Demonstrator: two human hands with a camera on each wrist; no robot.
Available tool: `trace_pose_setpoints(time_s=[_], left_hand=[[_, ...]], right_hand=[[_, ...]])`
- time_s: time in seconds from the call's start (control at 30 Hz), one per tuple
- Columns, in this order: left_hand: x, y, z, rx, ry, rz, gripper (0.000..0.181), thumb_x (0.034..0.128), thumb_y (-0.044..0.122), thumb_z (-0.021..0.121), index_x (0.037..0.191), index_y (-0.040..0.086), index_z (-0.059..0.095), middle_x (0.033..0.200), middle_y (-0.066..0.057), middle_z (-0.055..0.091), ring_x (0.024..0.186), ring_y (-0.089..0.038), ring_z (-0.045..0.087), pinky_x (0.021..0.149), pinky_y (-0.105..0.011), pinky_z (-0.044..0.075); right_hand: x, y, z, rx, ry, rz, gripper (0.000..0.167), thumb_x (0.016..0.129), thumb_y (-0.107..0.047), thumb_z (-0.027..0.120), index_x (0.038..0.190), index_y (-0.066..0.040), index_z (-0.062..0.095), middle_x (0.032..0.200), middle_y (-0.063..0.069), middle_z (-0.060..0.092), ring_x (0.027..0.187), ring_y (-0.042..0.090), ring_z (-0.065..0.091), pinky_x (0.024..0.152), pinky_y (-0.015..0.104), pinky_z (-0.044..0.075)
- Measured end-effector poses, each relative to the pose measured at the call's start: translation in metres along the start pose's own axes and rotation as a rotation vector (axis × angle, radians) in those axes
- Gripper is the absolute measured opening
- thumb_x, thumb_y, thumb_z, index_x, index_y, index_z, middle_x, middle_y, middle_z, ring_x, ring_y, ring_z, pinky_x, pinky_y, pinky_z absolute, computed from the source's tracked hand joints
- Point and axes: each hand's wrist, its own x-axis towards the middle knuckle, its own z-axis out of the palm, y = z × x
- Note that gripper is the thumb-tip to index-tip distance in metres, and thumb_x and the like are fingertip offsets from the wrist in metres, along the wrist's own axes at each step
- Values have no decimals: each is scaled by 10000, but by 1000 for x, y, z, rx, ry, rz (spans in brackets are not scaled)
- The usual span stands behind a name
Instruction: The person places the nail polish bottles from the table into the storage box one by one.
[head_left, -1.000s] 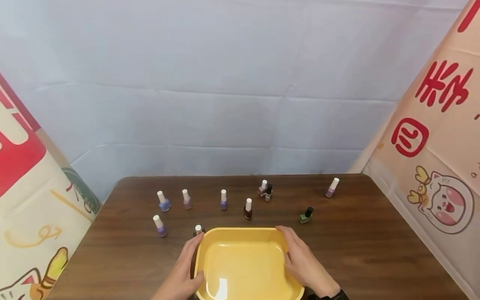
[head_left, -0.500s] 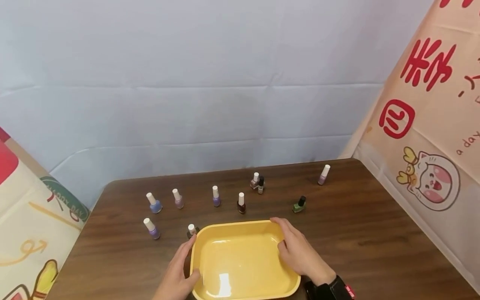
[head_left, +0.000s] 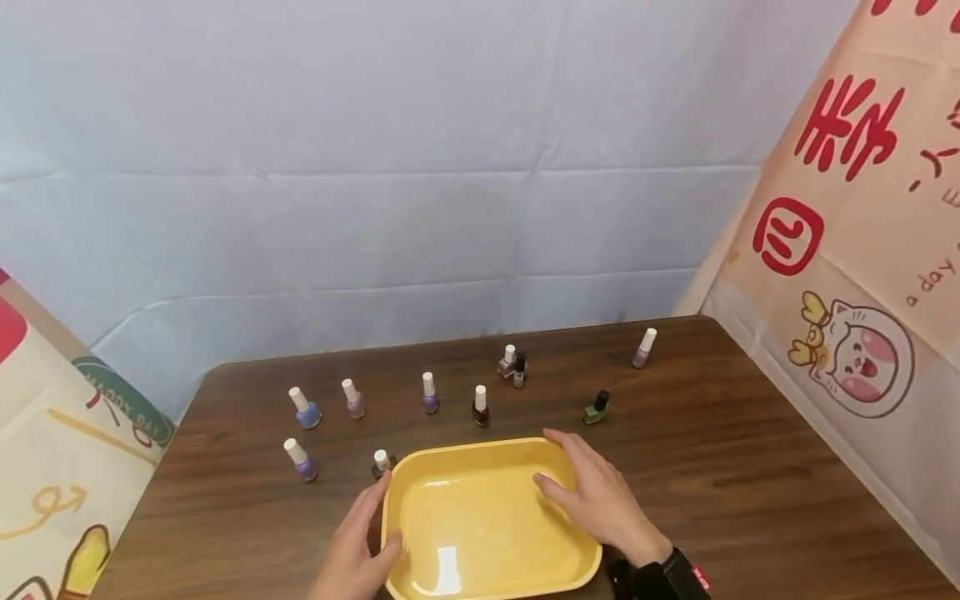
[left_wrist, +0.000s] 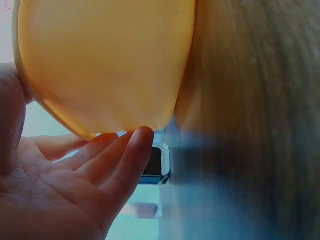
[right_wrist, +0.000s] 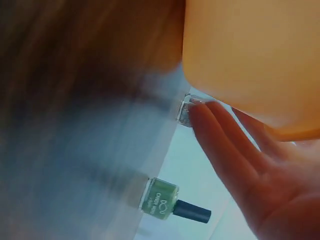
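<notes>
A yellow rectangular tray [head_left: 450, 444] sits on the dark wooden table at its near side. At its left side is my left hand [head_left: 360, 542], straight fingers touching the outer wall and thumb at the rim. My right hand [head_left: 600, 504] lies along the right side, fingers outside and thumb spread over the inside. Just past the tray's far left corner, a white-capped nail polish bottle [head_left: 381, 461] stands partly hidden near my left fingertips. A green nail polish bottle [right_wrist: 161, 198] with a black cap is near my right fingers in the right wrist view.
On the table [head_left: 720, 467], several more nail polish bottles stand beyond the tray, including a blue one [head_left: 307, 411], a dark one [head_left: 481, 410] and a lilac one [head_left: 642, 352] at the far right. A pale cloth [head_left: 420, 233] hangs behind; printed cloths flank both sides.
The head view has turned slightly, shifting everything a little to the left. My right thumb has lifted off the tray's wall and spread over its inside. Both hands remain beside the tray.
</notes>
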Motion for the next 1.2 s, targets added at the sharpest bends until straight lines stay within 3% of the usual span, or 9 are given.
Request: trace_pose_setpoints(time_s=[0.07,0.2,0.3,0.4,0.57,0.87,1.0,1.1,1.2], left_hand=[[0,0,1,45,18,25,720,759,-20,686,1431,47,436,1321,-65,561,1093,-243,603,814,-253,543],[1,1,2,136,67,81,730,722,-1,716,1406,22,463,1308,-53,582,1131,-224,579,884,-322,523],[0,1,-2,140,44,60,724,734,13,711,1412,34,459,1319,-66,573,1120,-233,578,847,-316,536],[1,3,-4,136,4,27,709,772,54,705,1430,58,442,1342,-62,555,1160,-254,560,875,-366,534],[3,3,-3,142,-17,20,696,802,100,697,1440,48,424,1352,-51,548,1213,-273,536,951,-473,485],[3,-2,-3,103,8,30,703,782,58,693,1432,21,427,1340,-61,553,1089,-194,553,856,-272,523],[4,-4,-4,6,-45,44,700,814,43,660,1455,7,379,1370,-150,510,978,-144,576,749,-222,543],[4,-6,-5,-62,-92,65,700,842,39,632,1472,-12,332,1393,-230,458,877,-75,591,680,-201,544],[4,-6,-6,-88,-109,77,703,854,50,628,1479,-17,313,1401,-254,438,884,-66,596,691,-194,543]], right_hand=[[3,3,-5,33,73,-13,550,873,-395,685,1347,-160,533,1287,7,604,1118,232,612,874,424,521],[13,14,-20,98,316,-4,315,881,-209,698,1172,-106,637,1115,33,675,969,150,635,741,244,537],[21,27,-31,92,484,86,203,880,-128,677,1079,-85,666,997,45,692,860,110,604,713,188,483],[34,42,-48,47,563,206,199,901,-159,633,1084,-87,663,992,79,694,875,161,592,771,276,433],[60,66,-74,33,543,347,321,936,-274,558,1178,-75,628,1090,140,683,982,277,601,796,408,403],[106,97,-85,149,439,467,453,931,-277,573,1256,38,564,1224,272,596,1137,406,517,947,489,381],[117,105,-86,192,389,526,520,922,-299,590,1282,71,519,1278,290,529,1170,430,463,958,507,371],[123,108,-87,160,356,539,534,919,-306,577,1282,79,505,1305,312,494,1172,453,447,965,531,365],[129,110,-89,113,325,547,553,920,-322,553,1297,78,493,1332,323,466,1177,467,438,973,544,362]])
